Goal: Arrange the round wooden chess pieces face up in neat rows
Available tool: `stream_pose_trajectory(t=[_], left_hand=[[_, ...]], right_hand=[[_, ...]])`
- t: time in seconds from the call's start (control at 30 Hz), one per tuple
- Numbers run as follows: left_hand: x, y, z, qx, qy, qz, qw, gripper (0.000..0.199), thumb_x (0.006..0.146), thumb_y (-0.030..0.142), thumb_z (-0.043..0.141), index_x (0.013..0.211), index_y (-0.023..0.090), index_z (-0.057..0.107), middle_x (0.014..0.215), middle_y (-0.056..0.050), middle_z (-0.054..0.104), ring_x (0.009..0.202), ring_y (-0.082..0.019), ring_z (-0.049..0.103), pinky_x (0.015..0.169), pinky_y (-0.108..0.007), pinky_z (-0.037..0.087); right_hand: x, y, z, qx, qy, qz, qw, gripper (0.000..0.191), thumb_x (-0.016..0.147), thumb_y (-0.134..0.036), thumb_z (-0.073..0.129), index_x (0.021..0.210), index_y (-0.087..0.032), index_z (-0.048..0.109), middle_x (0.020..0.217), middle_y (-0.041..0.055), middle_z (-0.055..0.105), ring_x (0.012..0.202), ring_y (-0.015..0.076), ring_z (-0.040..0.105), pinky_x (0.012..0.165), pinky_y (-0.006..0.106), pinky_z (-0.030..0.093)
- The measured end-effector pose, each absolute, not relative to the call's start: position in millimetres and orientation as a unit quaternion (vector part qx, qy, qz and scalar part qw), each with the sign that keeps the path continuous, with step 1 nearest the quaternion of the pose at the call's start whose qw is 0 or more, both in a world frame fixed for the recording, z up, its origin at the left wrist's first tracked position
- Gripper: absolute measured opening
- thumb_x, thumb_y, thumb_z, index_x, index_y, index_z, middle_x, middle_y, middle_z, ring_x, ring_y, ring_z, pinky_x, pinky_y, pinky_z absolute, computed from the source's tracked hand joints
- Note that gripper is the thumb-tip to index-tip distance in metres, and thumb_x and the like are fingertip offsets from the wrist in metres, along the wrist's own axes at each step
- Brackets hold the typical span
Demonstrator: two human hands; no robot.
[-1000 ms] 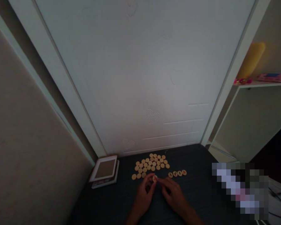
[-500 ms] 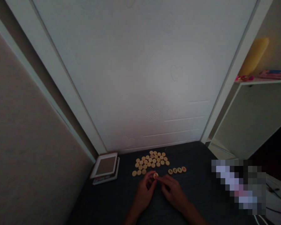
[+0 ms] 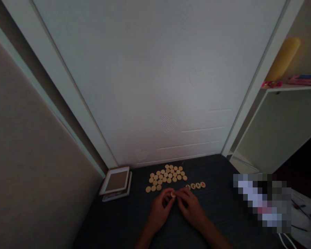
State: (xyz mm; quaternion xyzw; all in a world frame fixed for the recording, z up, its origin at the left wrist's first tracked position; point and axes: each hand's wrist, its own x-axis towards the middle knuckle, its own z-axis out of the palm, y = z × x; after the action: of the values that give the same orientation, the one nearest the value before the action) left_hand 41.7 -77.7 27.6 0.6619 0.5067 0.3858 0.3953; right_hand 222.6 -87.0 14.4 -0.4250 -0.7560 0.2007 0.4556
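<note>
A round wooden piece (image 3: 173, 194) is pinched between the fingertips of my left hand (image 3: 160, 206), low in the middle of the head view. My right hand (image 3: 191, 207) has its fingertips against the same piece from the right; its fingers are bent together. The mark on the piece is too small to read. Beyond my hands, many plain pale discs (image 3: 165, 179) lie in a loose cluster on the dark table (image 3: 114, 221). Just past my right hand is a short row of marked discs (image 3: 198, 185), the rightmost with a red sign.
Two stacked framed items (image 3: 116, 183) sit at the table's back left. A white panel (image 3: 155, 86) with heart shapes rises behind the table. At the right stand a shelf (image 3: 290, 88) with a yellow object and a pixelated patch above a pale bag.
My right hand has shifted slightly inward and up, now partly covering the leftmost marked disc. The red mark on the held piece no longer shows clearly. The view has tilted slightly.
</note>
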Motion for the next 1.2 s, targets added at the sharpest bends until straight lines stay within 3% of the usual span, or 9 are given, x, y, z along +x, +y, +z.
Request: stream_pose_trajectory(t=[0.23, 0.47, 0.7, 0.83, 1.0, 1.2], left_hand=[[41.7, -77.4, 28.6, 0.665, 0.511, 0.379, 0.393, 0.034, 0.088, 0.041, 0.063, 0.115, 0.022, 0.069, 0.088, -0.003, 0.075, 0.07, -0.018, 0.063, 0.065, -0.026, 0.049], [39.1, -77.0, 17.4, 0.686, 0.522, 0.355, 0.363, 0.036, 0.086, 0.033, 0.063, 0.12, 0.023, 0.069, 0.077, -0.001, 0.07, 0.067, -0.018, 0.061, 0.065, -0.026, 0.048], [38.6, -78.0, 16.9, 0.697, 0.524, 0.346, 0.348, 0.036, 0.087, 0.032, 0.061, 0.121, 0.026, 0.07, 0.08, -0.001, 0.073, 0.071, -0.019, 0.064, 0.069, -0.027, 0.049], [40.1, -78.8, 22.5, 0.695, 0.519, 0.351, 0.353, 0.036, 0.087, 0.031, 0.061, 0.122, 0.026, 0.069, 0.084, -0.002, 0.075, 0.072, -0.019, 0.065, 0.069, -0.027, 0.051], [42.1, -79.1, 24.4, 0.692, 0.517, 0.372, 0.342, 0.033, 0.088, 0.03, 0.06, 0.121, 0.025, 0.068, 0.097, -0.003, 0.076, 0.072, -0.018, 0.065, 0.071, -0.029, 0.052], [42.7, -79.9, 29.0, 0.695, 0.512, 0.374, 0.34, 0.031, 0.089, 0.033, 0.06, 0.118, 0.025, 0.069, 0.096, -0.003, 0.076, 0.071, -0.018, 0.064, 0.07, -0.029, 0.053]], right_hand=[[221.8, -85.8, 18.2, -0.414, -0.751, 0.217, 0.467, 0.028, 0.096, -0.019, 0.056, 0.12, -0.026, 0.067, 0.112, 0.0069, 0.07, 0.104, 0.0206, 0.068, 0.093, 0.034, 0.057], [220.8, -84.6, 19.5, -0.443, -0.723, 0.259, 0.462, 0.017, 0.093, -0.031, 0.063, 0.108, -0.025, 0.071, 0.097, 0.0039, 0.074, 0.082, 0.018, 0.071, 0.077, 0.028, 0.059], [220.4, -83.6, 15.6, -0.455, -0.719, 0.263, 0.454, 0.017, 0.095, -0.034, 0.061, 0.105, -0.025, 0.07, 0.094, 0.0041, 0.074, 0.08, 0.0182, 0.07, 0.073, 0.028, 0.058], [221.4, -82.1, 11.3, -0.46, -0.722, 0.22, 0.467, 0.019, 0.096, -0.032, 0.058, 0.109, -0.024, 0.069, 0.097, 0.0056, 0.073, 0.085, 0.0197, 0.07, 0.075, 0.03, 0.058], [228.8, -79.5, 7.0, -0.464, -0.736, 0.122, 0.478, 0.021, 0.094, -0.024, 0.057, 0.114, -0.025, 0.066, 0.106, 0.0079, 0.072, 0.1, 0.0247, 0.067, 0.092, 0.041, 0.054], [243.1, -73.3, 7.0, -0.5, -0.74, 0.052, 0.447, 0.021, 0.092, -0.021, 0.058, 0.111, -0.026, 0.066, 0.103, 0.007, 0.072, 0.102, 0.0274, 0.064, 0.093, 0.047, 0.049]])
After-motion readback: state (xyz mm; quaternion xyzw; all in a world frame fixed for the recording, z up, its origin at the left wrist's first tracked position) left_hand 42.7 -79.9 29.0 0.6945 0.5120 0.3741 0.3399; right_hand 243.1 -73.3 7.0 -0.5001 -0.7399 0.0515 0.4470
